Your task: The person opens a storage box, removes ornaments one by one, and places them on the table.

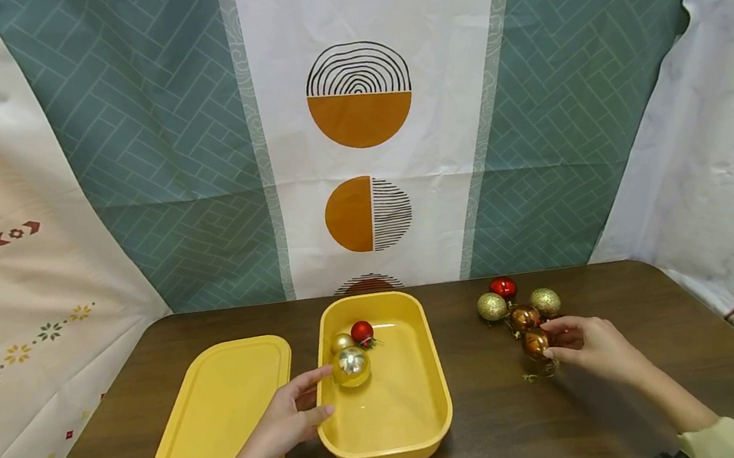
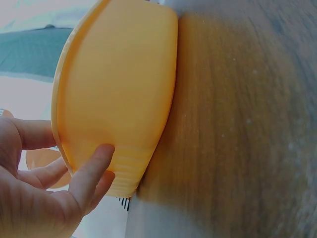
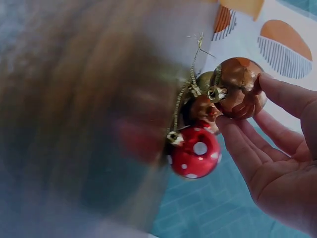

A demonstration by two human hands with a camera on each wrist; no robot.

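My right hand [image 1: 591,346] pinches a shiny copper Christmas ball [image 1: 535,344] between thumb and fingers. In the right wrist view that ball [image 3: 240,87] shows its gold cap, and a red ball with white dots [image 3: 195,151] lies close by. Another copper ball [image 1: 523,317], two gold glitter balls [image 1: 492,306] and a red ball [image 1: 503,288] cluster beyond it. My left hand [image 1: 284,419] grips the left rim of a yellow plastic box [image 1: 404,406], with fingers against its outer wall [image 2: 119,84]. Inside the box sit a large shiny gold ball [image 1: 351,367], a smaller gold ball [image 1: 342,342] and a red ball [image 1: 362,332].
A yellow lid [image 1: 219,426] lies flat on the dark wooden table [image 1: 484,430], left of the box and partly under my left forearm in the head view. A patterned cloth [image 1: 365,159] hangs behind the table's far edge, with light cloths at both sides.
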